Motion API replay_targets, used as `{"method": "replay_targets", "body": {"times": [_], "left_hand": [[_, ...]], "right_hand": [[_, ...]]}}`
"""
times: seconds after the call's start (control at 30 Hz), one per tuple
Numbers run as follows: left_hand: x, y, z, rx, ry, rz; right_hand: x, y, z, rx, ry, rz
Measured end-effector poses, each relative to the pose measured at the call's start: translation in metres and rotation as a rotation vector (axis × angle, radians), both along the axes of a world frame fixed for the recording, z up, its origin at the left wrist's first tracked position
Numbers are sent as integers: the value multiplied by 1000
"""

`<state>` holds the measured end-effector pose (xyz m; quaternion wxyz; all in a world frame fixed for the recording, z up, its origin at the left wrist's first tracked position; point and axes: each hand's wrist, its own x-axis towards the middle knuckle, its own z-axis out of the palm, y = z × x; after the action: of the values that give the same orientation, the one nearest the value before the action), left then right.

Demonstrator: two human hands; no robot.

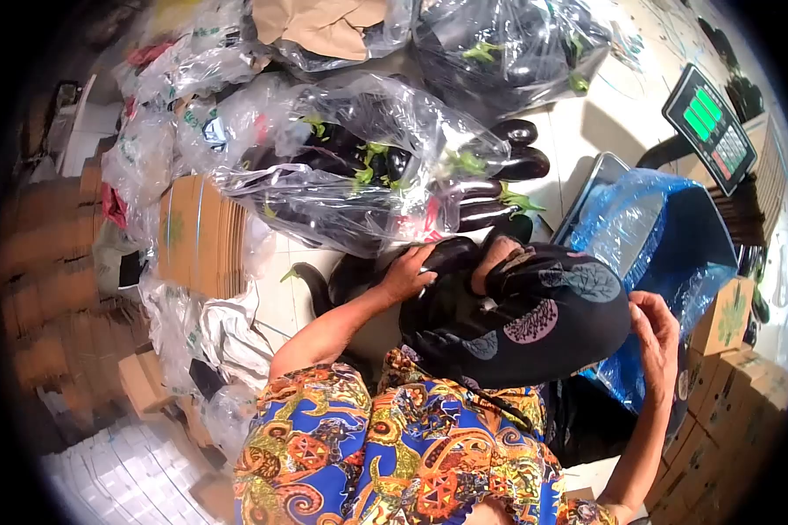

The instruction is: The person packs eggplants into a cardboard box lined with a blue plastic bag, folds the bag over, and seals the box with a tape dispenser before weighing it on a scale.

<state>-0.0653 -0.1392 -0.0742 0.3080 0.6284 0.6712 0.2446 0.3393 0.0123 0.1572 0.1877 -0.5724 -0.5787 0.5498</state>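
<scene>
My left hand (408,276) rests with its fingers apart on a dark eggplant (453,255) beside my knee. My right hand (655,325) is at the edge of a blue plastic bag (626,210), its thumb and fingers bent together; whether it pinches the plastic is too small to tell. The blue bag lines a bin on the scale, whose display (703,114) is lit green. In front of my left hand lies an open clear plastic bag (324,197) of eggplants, with several loose eggplants (524,164) at its right side.
More bagged eggplants (508,52) lie at the top, next to a bag with brown paper (320,26). Flattened cardboard (203,236) and crumpled plastic are on the left. Stacked cartons (731,394) stand at the right. A curved eggplant (311,287) lies on the tiles.
</scene>
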Motion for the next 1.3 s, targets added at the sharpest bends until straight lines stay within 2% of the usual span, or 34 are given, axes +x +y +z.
{"method": "replay_targets", "body": {"times": [0.07, 0.1, 0.13, 0.17, 0.2, 0.23, 0.27, 0.3, 0.33, 0.37, 0.4, 0.43, 0.5, 0.57, 0.6, 0.63, 0.73, 0.77, 0.83, 0.87, 0.97, 1.03, 1.1, 1.23, 1.3], "left_hand": [[-11, 5, 6, 107, 168, -54], [-21, 21, 43, 117, 238, -109], [-34, 35, 65, 344, 406, -195], [-55, 47, 75, 393, 433, -104], [-61, 66, 121, 308, 164, 117], [-94, 80, 126, 350, 143, 84], [-111, 91, 153, -94, -266, 433], [-141, 98, 149, -127, -32, 475], [-180, 95, 126, 35, 475, 351], [-207, 91, 121, 96, 659, 306], [-222, 88, 124, 322, 899, 307], [-236, 84, 124, 284, 1082, 363], [-242, 85, 137, 265, 1122, 430], [-311, 100, 108, -391, 696, 595], [-310, 100, 121, -253, 363, 677], [-283, 100, 152, -219, 200, 809], [-278, 96, 151, -276, 553, 425], [-262, 98, 133, -489, 908, 568], [-237, 103, 140, -515, 940, 560], [-233, 101, 139, -368, 953, 547], [-217, 93, 153, -224, 861, 467], [-205, 85, 166, 74, 683, 348], [-182, 91, 207, -15, 318, 352], [-141, 114, 246, 125, -534, 319], [-123, 131, 254, 112, -747, 272]], "right_hand": [[-2, 0, 0, 17, -29, 6], [-2, 0, 0, -2, -39, 11], [-1, 0, -3, 13, -43, 8], [-1, 1, -6, 30, -47, 6], [-2, 2, -8, 34, -53, 10], [-3, 3, -8, 21, -56, 13], [-4, 3, -7, 4, -59, 16], [-6, 5, -6, -9, -60, 29], [-8, 7, -7, 12, -54, 49], [-8, 6, -7, 30, -51, 58], [-8, 4, -7, 46, -51, 63], [-7, 3, -6, 33, -49, 54], [-9, 4, -4, 11, -38, 54], [-9, 6, -6, 12, -56, 67], [-9, 7, -3, 8, -78, 69], [-10, 7, -2, 4, -99, 71], [-13, 9, -2, 20, -65, 108], [-15, 9, -4, 16, -41, 110], [-15, 7, -7, 11, 4, 110], [-13, 6, -7, 15, 26, 132], [-9, 4, 0, -8, -15, 126], [-5, 7, 1, -58, 4, 75], [-9, 10, 0, -70, 50, 18], [-21, 16, 8, 1, 67, 55], [-25, 15, 13, 44, 63, 72]]}}
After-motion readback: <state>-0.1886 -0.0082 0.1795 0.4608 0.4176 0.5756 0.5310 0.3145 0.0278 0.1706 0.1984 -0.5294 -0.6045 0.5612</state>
